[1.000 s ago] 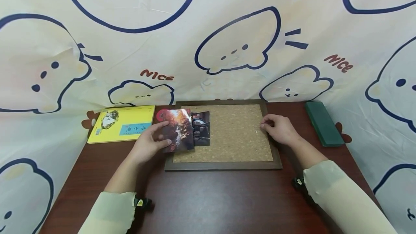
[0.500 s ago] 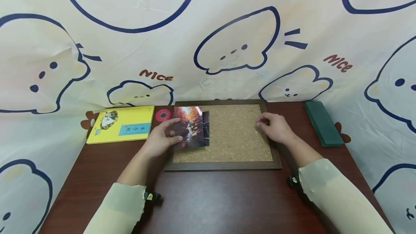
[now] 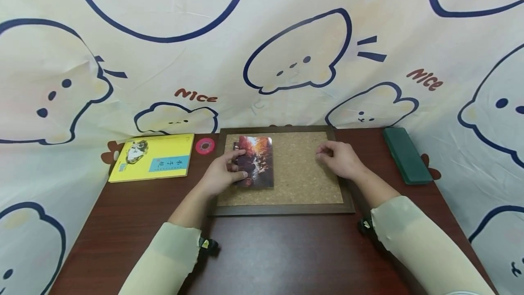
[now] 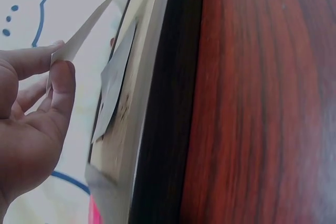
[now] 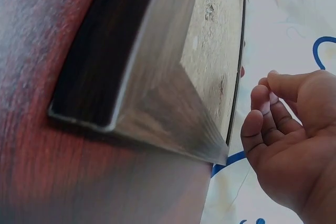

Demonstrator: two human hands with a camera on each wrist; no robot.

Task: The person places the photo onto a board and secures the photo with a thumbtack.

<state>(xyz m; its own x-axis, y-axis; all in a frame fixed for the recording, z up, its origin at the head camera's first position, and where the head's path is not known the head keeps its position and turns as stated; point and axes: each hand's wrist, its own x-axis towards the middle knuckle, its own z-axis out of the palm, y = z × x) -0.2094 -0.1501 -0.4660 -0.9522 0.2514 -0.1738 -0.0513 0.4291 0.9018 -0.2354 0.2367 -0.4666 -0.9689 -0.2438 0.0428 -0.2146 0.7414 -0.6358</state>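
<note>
My left hand (image 3: 223, 174) pinches a glossy photo (image 3: 259, 163) by its left edge, thumb on the near face. In the left wrist view the photo (image 4: 86, 27) is tilted and stands off the cork board. A second photo (image 4: 118, 80) lies on the board under it, mostly hidden in the head view. The framed cork board (image 3: 303, 185) lies flat on the table. My right hand (image 3: 340, 160) hovers over the board's right side, thumb and forefinger tips together. In the right wrist view, that hand (image 5: 294, 124) has curled fingers and shows nothing distinct between them.
Left of the board lie a yellow book (image 3: 143, 167) and a pink-red tape roll (image 3: 205, 146). A long green case (image 3: 407, 156) rests at the table's right side. A cartoon-printed cloth (image 3: 286, 22) hangs behind the brown table (image 3: 270, 254).
My left hand has moved right, carrying the photo from the board's left edge to over the second photo, now mostly covered. The tape roll has come fully into view. My right hand has shifted slightly left.
</note>
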